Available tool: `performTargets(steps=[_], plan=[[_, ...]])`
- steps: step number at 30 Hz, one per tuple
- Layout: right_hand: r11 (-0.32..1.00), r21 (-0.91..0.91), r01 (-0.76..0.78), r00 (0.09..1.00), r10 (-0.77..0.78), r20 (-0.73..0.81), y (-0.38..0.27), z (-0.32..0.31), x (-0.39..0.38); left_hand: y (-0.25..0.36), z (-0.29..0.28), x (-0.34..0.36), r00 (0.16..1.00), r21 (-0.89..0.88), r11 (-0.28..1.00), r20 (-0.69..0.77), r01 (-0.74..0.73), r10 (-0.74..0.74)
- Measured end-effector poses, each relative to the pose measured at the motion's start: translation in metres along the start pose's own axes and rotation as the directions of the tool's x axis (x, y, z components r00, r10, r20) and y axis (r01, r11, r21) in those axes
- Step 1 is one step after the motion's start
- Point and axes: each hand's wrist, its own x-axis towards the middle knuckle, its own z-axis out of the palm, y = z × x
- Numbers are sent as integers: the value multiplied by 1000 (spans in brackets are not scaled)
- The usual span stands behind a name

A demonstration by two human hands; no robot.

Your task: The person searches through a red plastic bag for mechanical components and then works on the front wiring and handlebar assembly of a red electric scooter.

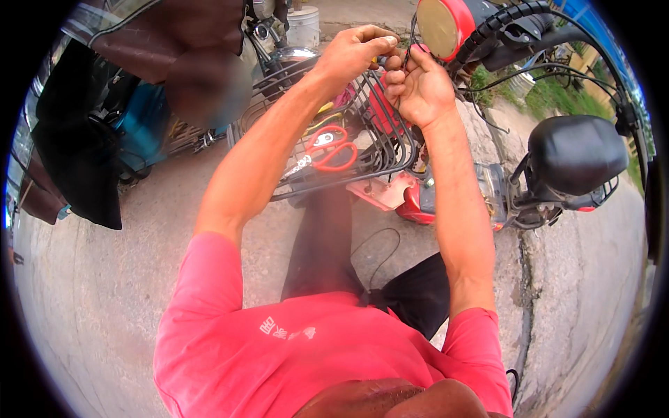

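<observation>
My left hand is raised near the wire basket's far edge, thumb and fingers pinched together. What lies in that pinch is too small to make out. Close beside it, my right hand is turned palm up with curled fingers, closed on a thin dark wire that runs down beside a red-rimmed round lamp. Below both hands, the black wire basket carries scissors with orange-red handles. A red object is partly hidden by the basket's bars.
Black cables arch from the lamp along the right. A vehicle with a black seat stands at right. Another vehicle with brown covering and a blue part is at left. A white bucket stands behind; concrete ground has a crack.
</observation>
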Motion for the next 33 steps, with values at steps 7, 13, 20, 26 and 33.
performTargets(steps=[7, 13, 20, 26, 33], plan=[[976, 62, -207, 974, 200, 111, -12, -8, 1, -11, 13, 15, 992, -326, 941, 105, 94, -63], [951, 112, -287, 940, 257, 225, -13, -10, 4, -21, 12, 24, 974, -401, 899, 205, 176, -99], [953, 163, -257, 944, 211, 252, -7, -10, 5, -18, 13, 22, 970, -443, 868, 190, 225, -155], [944, 176, -278, 937, 227, 264, -6, -16, 10, -26, 4, 30, 958, -371, 912, 279, 174, -70], [946, 148, -287, 931, 240, 275, -6, -15, 10, -26, 2, 38, 944, -376, 908, 326, 183, -55]])
